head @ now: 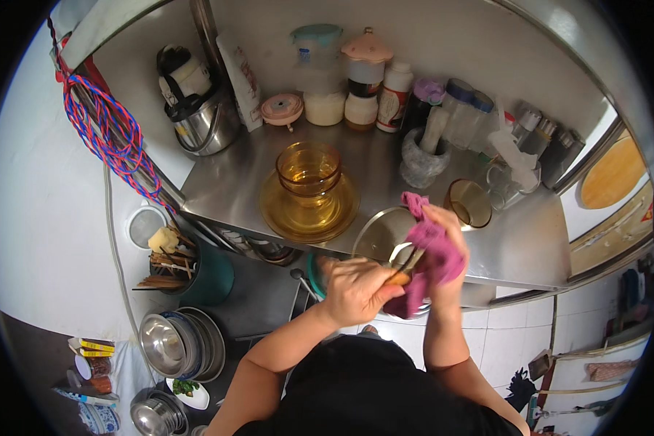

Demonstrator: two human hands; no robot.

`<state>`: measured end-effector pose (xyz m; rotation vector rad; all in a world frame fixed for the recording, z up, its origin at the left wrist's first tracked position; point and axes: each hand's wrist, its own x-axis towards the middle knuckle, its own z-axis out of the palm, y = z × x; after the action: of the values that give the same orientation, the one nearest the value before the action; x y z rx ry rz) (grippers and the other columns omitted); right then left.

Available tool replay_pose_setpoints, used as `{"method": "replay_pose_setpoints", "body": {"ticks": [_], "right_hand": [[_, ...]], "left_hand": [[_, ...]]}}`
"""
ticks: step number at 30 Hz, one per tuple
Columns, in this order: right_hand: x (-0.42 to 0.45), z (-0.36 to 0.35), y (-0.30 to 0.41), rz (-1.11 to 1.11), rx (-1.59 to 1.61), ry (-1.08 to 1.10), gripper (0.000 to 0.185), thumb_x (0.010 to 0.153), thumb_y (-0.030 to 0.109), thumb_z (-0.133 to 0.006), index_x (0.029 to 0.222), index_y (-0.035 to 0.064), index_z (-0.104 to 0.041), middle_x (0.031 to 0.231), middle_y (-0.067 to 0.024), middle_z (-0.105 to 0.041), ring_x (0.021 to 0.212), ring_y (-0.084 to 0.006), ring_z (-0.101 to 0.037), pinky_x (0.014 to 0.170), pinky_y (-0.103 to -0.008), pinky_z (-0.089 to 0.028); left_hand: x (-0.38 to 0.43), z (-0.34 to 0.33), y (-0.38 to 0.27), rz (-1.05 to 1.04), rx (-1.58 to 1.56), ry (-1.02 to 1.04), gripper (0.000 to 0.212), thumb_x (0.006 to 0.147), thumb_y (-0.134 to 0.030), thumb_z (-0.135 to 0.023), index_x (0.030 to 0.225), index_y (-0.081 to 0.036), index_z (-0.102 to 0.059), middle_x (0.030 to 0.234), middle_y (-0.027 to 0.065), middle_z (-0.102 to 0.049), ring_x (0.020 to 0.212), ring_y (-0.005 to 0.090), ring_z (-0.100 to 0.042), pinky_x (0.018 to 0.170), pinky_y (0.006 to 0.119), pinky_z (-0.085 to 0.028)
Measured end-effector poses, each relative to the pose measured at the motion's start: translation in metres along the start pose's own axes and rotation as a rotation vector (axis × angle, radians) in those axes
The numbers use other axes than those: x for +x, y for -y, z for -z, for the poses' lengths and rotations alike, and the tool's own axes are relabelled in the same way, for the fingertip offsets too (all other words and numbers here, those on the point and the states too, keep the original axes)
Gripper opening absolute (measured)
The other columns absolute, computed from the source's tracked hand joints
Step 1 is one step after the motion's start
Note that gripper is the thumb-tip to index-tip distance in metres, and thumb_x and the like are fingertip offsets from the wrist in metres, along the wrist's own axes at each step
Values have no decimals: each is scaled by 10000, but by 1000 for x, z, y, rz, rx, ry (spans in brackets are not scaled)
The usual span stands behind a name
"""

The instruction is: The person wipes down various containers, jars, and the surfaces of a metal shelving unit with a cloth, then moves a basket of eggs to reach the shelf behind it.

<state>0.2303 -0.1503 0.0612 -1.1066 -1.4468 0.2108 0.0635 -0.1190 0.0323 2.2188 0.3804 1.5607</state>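
My left hand (pixel 357 289) grips a small orange-brown handle (pixel 399 278). The shiny piece it belongs to is partly hidden by cloth and blur. Around that piece my right hand (pixel 452 245) holds a crumpled magenta cloth (pixel 433 242). Just behind both hands is a round clear disc with a thin rim, like a glass lid (pixel 381 231); whether it rests on the shelf or is held, I cannot tell. Left of it, stacked amber glass bowls (pixel 309 169) sit on amber glass plates (pixel 272 212). An amber glass cup (pixel 468 204) stands right of the cloth.
The steel shelf (pixel 229 191) carries a stone mortar with pestle (pixel 425 158), jars (pixel 324 106), a glass mug (pixel 501 185) and a steel insulated pot (pixel 210 122). Below left are a green bin of chopsticks (pixel 210 278) and stacked metal basins (pixel 163 343). Braided cord (pixel 109 131) hangs at the left.
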Motion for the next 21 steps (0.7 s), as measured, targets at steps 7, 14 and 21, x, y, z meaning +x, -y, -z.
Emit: {"method": "replay_pose_setpoints", "body": {"ticks": [7, 14, 21], "right_hand": [[-59, -44, -3, -565, 945, -169, 780, 965, 588, -419, 1481, 11, -324, 1451, -172, -445, 1311, -288, -447, 1062, -427, -403], [-107, -64, 6, -330, 813, 68, 769, 984, 629, -305, 1443, 11, -337, 1412, -114, -433, 1328, -281, -396, 1134, -420, -248], [-36, -33, 10, -10, 265, 23, 933, 911, 576, -552, 1495, -70, -216, 1567, -246, -224, 1462, -373, -220, 1188, -475, -163]], "left_hand": [[-32, -20, -7, 470, -1026, -537, 391, 1014, -340, -527, 1068, 46, -499, 992, 214, -663, 842, 283, -703, 759, 407, -599], [-20, -22, -5, 124, -381, -167, 336, 1026, -326, -499, 1059, 8, -500, 1036, 188, -715, 912, 238, -668, 863, 385, -506], [-8, 2, -20, 0, -20, -144, 270, 984, -264, -550, 938, 1, -523, 941, 182, -722, 725, 315, -689, 668, 409, -539]]}}
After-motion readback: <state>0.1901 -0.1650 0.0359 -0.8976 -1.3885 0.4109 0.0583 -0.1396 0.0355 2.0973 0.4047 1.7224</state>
